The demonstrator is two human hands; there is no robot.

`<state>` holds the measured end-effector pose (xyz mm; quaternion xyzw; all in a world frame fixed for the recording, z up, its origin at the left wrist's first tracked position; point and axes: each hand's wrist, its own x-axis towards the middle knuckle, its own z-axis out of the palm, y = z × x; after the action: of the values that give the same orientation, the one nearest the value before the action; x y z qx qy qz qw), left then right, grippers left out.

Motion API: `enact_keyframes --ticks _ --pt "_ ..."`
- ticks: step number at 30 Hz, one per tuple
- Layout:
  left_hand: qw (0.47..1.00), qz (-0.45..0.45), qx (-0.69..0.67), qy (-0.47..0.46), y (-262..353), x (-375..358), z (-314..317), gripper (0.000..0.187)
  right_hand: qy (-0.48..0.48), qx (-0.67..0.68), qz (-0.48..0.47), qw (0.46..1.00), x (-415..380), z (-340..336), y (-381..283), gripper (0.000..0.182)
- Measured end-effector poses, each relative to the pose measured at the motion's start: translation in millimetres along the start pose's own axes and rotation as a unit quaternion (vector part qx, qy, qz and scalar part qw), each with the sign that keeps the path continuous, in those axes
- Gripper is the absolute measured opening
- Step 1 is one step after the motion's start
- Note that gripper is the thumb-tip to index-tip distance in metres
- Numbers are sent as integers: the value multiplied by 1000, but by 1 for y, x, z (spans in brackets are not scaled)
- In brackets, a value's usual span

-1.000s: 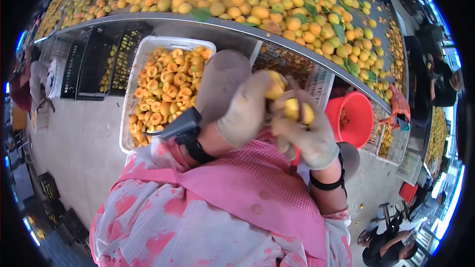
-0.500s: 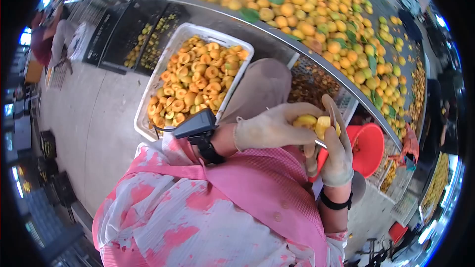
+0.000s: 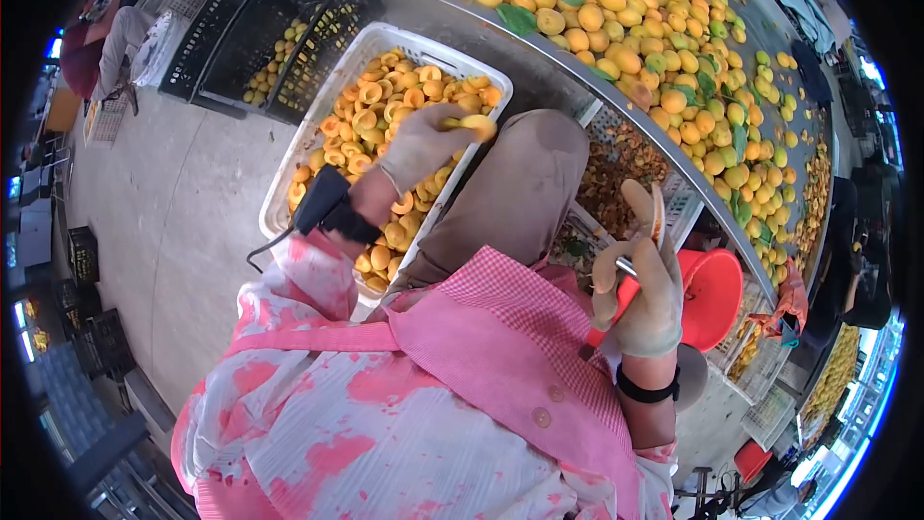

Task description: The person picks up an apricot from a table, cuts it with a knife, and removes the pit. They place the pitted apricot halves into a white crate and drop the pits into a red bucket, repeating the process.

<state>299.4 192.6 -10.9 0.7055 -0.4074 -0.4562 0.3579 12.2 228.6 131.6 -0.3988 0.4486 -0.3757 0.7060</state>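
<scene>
My left hand point(image 3: 423, 146), in a pale glove, is over the white crate point(image 3: 279, 195) of halved apricots point(image 3: 366, 120). Yellow apricot pieces point(image 3: 475, 125) sit between its fingertips near the crate's right rim. My right hand point(image 3: 647, 294), gloved as well, is raised beside the red bucket point(image 3: 717, 299). Its fingers are wrapped round a thin metal tool point(image 3: 628, 267), whose far end is partly hidden by the fingers. A small brown-orange bit, too small to make out, shows near the right fingertips.
A long metal table point(image 3: 539, 63) heaped with whole apricots point(image 3: 616, 34) and some leaves crosses the top and right. Below it is a crate of pits and scraps point(image 3: 616, 173). Black crates point(image 3: 226, 48) stand at the upper left, near a seated person point(image 3: 91, 53).
My left hand has moved left from beside my right hand to over the white crate, carrying apricot pieces. My right hand stays near the red bucket with the tool. The view has shifted slightly.
</scene>
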Motion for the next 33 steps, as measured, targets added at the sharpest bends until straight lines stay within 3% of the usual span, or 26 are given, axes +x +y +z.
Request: enact_keyframes --ticks 2,3,5,6,9,13,15,16,18,19,21,22,24,26,27,28,30,31,32,33 --pt "986 47 160 17 -62 35 -10 41 -15 -15 38 999 -1 -1 3 56" --pt "986 47 161 16 -77 37 -9 41 -17 -18 47 999 -2 -5 7 53" --pt "925 81 371 16 -95 40 -6 36 -23 -24 47 998 -3 -9 8 53" --pt "925 83 371 14 -100 42 -2 36 -31 -32 47 998 -4 -11 8 53" --pt "878 -36 474 -61 -102 48 12 29 -21 -50 46 997 -8 -13 5 52" --pt "882 -54 463 -64 -109 62 17 33 -39 -29 62 997 -11 -20 5 52" --pt "922 -28 383 -53 -113 68 9 41 30 -14 11 999 -9 -27 3 50" --pt "938 -22 344 -36 -110 72 6 48 14 113 -13 993 -10 -38 3 48" --pt "974 8 214 -72 -89 68 -3 44 38 234 -135 962 -8 -51 -5 48" --pt "987 22 127 -100 -67 64 -4 42 58 250 -144 956 -8 -54 -7 49" --pt "982 -5 -138 -131 -14 41 2 35 46 238 -18 970 -5 -59 8 42" --pt "963 23 -233 -134 12 28 10 42 32 219 61 973 -3 -65 20 38" --pt "942 50 -274 -189 44 15 22 42 30 297 90 950 -4 -70 24 33" --pt "927 55 -286 -238 77 -3 36 43 35 317 -68 945 -5 -71 5 32" --pt "912 54 -300 -275 89 -12 46 44 87 298 -125 942 -9 -59 -11 33" --pt "909 57 -294 -290 98 -19 56 44 131 275 -134 943 -9 -52 -13 34" --pt "888 62 -296 -346 116 -29 77 46 95 168 -13 981 -13 -64 -1 32" --pt "882 43 -309 -353 125 -36 89 40 109 235 20 966 -13 -68 3 27" --pt "879 46 -305 -365 133 -42 100 40 119 238 11 964 -16 -73 -1 27" --pt "883 61 -274 -375 138 -49 110 40 144 260 -84 951 -19 -74 -14 25"
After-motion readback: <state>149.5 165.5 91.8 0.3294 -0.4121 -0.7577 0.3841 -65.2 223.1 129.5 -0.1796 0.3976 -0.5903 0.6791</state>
